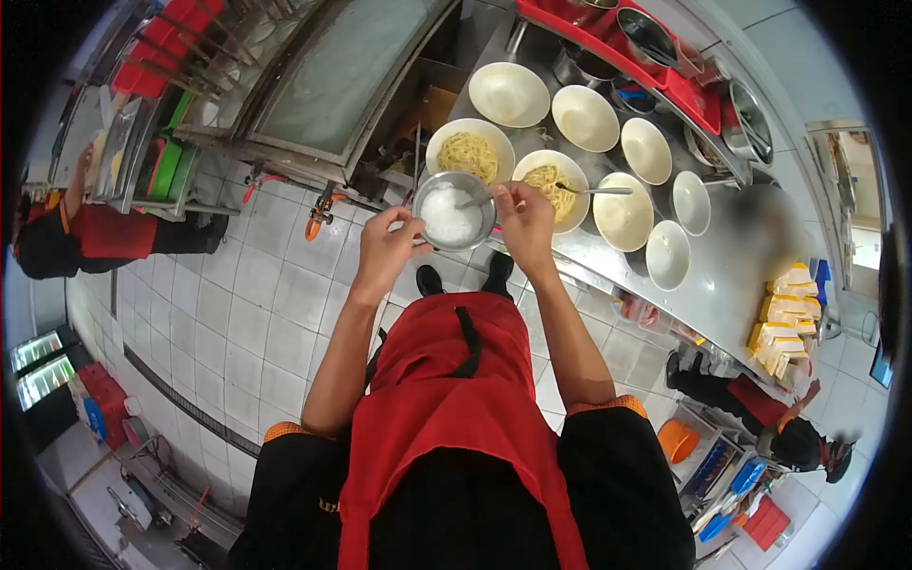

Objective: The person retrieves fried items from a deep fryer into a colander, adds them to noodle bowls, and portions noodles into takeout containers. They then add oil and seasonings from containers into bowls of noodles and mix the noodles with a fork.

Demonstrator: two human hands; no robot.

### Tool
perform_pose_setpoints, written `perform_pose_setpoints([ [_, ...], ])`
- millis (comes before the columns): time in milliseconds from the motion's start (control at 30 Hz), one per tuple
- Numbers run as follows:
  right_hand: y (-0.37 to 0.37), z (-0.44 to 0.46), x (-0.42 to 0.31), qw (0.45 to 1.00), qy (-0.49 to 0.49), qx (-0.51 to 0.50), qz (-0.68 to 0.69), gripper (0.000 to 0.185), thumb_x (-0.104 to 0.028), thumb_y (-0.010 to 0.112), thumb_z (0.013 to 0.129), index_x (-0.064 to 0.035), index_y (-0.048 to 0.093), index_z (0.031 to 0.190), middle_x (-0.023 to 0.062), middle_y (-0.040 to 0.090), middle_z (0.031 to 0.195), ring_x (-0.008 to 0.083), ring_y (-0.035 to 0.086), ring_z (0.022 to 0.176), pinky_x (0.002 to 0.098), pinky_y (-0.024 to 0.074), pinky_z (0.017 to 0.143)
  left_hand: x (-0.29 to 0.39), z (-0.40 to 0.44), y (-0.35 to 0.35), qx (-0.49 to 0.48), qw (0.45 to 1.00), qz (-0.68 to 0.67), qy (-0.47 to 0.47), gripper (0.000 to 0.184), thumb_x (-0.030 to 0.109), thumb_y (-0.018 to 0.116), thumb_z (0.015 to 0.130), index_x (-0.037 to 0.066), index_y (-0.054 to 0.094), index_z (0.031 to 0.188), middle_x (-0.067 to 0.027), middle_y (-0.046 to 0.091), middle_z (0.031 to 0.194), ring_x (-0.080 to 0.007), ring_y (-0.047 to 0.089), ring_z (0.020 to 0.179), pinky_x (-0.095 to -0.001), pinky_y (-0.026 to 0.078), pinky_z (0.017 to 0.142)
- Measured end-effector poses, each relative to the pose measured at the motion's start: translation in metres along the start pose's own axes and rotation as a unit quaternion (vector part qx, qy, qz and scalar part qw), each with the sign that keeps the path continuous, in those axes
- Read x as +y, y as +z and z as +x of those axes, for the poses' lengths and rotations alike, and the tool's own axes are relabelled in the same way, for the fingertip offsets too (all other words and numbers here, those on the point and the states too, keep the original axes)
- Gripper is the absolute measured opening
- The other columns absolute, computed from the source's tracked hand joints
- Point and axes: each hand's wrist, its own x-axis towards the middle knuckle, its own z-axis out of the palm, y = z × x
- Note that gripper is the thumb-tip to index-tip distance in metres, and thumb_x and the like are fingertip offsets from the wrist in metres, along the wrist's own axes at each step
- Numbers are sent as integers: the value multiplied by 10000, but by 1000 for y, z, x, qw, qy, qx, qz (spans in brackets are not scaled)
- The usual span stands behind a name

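My left hand (388, 249) grips the left rim of a small metal bowl (454, 246), with its fingers closed there. White grainy powder (445, 217) fills much of the bowl. At the bowl's right side, my right hand (524, 226) pinches the handle of a spoon (476, 199) whose end dips into the powder. Just beyond the metal bowl, noodles (467, 156) lie in a white bowl (438, 142). A second white bowl (573, 220) to its right holds more noodles (548, 180), and a metal utensil (608, 191) rests across its rim.
Several more white bowls (509, 95) stand on the steel counter (708, 275). A red shelf (684, 87) with metal containers runs behind them. Yellow-and-white packets (785, 323) are piled at the right. Other people (104, 233) stand at far left and far right (750, 404).
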Motion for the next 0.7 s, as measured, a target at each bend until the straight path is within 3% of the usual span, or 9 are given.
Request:
perform_pose_setpoints([
  [167, -12, 32, 4, 987, 109, -21, 117, 229, -152, 603, 866, -22, 590, 677, 9, 553, 624, 72, 468, 531, 216, 383, 533, 9, 12, 6, 13, 1000, 1, 3, 79, 85, 581, 828, 18, 543, 810, -36, 532, 840, -115, 566, 791, -304, 576, 709],
  [233, -24, 43, -3, 965, 175, -6, 197, 286, -191, 599, 881, -109, 534, 615, -25, 555, 646, 47, 459, 602, 211, 372, 567, 11, 16, 10, 13, 1000, 2, 4, 80, 83, 582, 828, 13, 544, 816, -39, 532, 849, -116, 565, 796, -305, 576, 711],
  [433, -81, 56, -2, 957, 183, 88, 208, 275, -194, 605, 880, -74, 551, 639, -14, 537, 613, 52, 473, 573, 195, 370, 546, 11, 23, 14, 7, 1000, 13, -12, 107, 93, 588, 824, -3, 541, 833, -55, 516, 902, -149, 578, 818, -314, 574, 726],
  [500, -99, 53, 8, 963, 165, 119, 176, 266, -186, 608, 872, -47, 567, 648, 7, 543, 612, 75, 477, 571, 224, 380, 550, 12, 23, 16, 16, 1000, 1, -18, 66, 43, 569, 804, -12, 534, 814, -60, 534, 819, -132, 578, 759, -323, 582, 706],
  [533, -107, 51, 11, 987, 67, 109, -98, 222, -165, 619, 854, -14, 607, 691, 37, 541, 609, 110, 477, 557, 257, 385, 552, 14, 23, 18, 14, 1000, 6, -26, 59, 42, 564, 807, -10, 535, 814, -64, 540, 826, -136, 582, 785, -323, 581, 716],
  [567, -109, 51, 12, 986, 70, 113, -99, 222, -165, 619, 854, -14, 607, 691, 37, 541, 609, 110, 477, 557, 257, 385, 552, 14, 26, 19, 10, 1000, 8, -28, 59, 42, 564, 807, -10, 535, 814, -64, 540, 826, -136, 582, 785, -323, 581, 716],
  [633, -108, 52, 8, 889, -177, 207, -369, 164, -142, 638, 831, 2, 644, 753, 59, 566, 627, 129, 481, 554, 289, 392, 561, 12, 32, 21, -5, 999, 28, -44, 108, 99, 584, 825, -3, 551, 842, -51, 524, 908, -158, 584, 824, -315, 565, 740],
  [667, -105, 48, 4, 938, -72, 196, -276, 152, -142, 663, 815, 8, 660, 791, 80, 603, 657, 139, 502, 549, 287, 408, 551, 13, 34, 25, -8, 999, 29, -45, 108, 99, 584, 825, -3, 551, 842, -51, 524, 908, -158, 584, 824, -315, 565, 740],
  [700, -99, 44, -3, 937, -68, 199, -278, 152, -142, 663, 815, 8, 660, 791, 80, 603, 657, 139, 502, 549, 287, 408, 551, 16, 36, 30, -20, 998, 39, -45, 104, 102, 581, 825, 2, 554, 839, -49, 530, 901, -154, 585, 820, -315, 562, 740],
])
